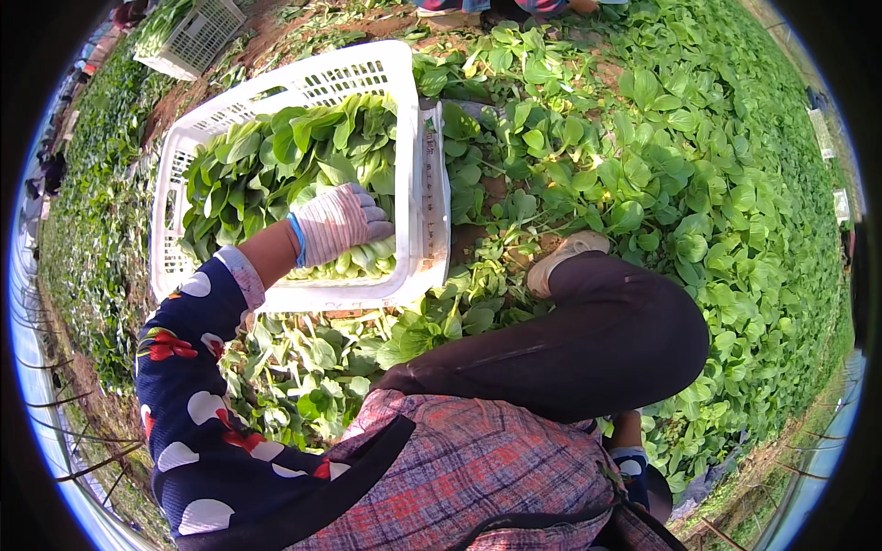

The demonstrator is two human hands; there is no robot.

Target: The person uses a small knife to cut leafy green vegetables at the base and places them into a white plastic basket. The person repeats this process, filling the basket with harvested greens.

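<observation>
My left hand, in a striped knit work glove, lies over leafy greens packed in a white plastic crate. Its fingers rest on the pale stalks near the crate's right side; whether they grip any is unclear. The leaves point mostly to the upper left, the stalks lower right. My right hand is hidden beyond my bent knee; only the wrist and sleeve show at the lower right. A white printed sheet or bag lies along the crate's right side.
Rows of growing greens spread to the right. Cut leaves lie below the crate. Another crate of greens stands at the upper left. At the top edge, part of another person is visible. My shoe is among the plants.
</observation>
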